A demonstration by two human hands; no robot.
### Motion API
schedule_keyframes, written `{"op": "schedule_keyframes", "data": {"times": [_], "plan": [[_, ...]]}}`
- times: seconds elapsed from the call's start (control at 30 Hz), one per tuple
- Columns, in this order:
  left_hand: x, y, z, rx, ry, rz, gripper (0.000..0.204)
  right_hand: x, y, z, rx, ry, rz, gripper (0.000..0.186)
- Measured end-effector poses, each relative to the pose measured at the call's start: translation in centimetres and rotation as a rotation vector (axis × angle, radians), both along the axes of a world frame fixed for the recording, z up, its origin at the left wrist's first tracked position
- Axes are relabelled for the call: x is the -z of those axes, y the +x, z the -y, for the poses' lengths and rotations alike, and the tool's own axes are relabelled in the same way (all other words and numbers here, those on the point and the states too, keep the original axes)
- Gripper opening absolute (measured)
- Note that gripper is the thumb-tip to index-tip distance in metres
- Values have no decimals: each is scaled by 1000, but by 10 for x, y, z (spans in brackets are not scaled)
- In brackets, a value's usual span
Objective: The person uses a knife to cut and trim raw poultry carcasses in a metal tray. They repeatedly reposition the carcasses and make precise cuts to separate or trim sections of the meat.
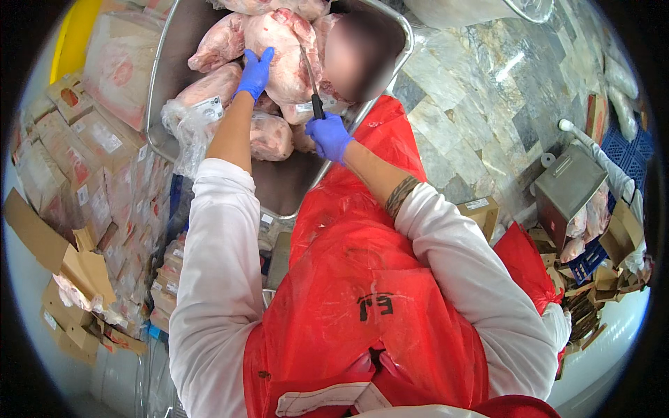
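A large metal tub (155, 104) in front of me holds several big pale-pink cuts of raw meat. My left hand (255, 72), in a blue glove, rests with fingers spread against the left side of the large piece of meat (280, 75). In my right hand (329, 137), also gloved in blue, a knife (317, 106) is gripped by its black handle. Its long narrow blade lies along that meat's upper surface; I cannot tell whether it has cut in. Crumpled clear plastic wrap (187, 132) with a white label lies left of my left wrist.
Wrapped packages and cardboard boxes (104, 136) are piled to the left. At the right stand a metal bin (570, 182), more meat and torn cardboard (622, 233). A small box (481, 214) sits on the tiled floor (481, 104). A blurred patch hides the tub's right end.
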State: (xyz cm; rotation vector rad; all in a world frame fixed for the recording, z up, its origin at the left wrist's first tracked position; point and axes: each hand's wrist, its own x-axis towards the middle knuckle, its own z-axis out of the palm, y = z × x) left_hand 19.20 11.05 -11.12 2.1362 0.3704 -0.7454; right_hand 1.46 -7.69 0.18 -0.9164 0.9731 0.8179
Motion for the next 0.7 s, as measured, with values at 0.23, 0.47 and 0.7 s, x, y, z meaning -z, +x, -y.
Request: {"op": "schedule_keyframes", "data": {"times": [0.23,0.47,0.7], "plan": [[-10,1,12,62,96,75,108,10,32,47,-333,81,-194,21],[-5,-1,13,127,182,69,108,-6,30,60,-276,207,-121,8],[-11,0,20,73,160,22,108,14,10,13,-139,44,-198,12]]}}
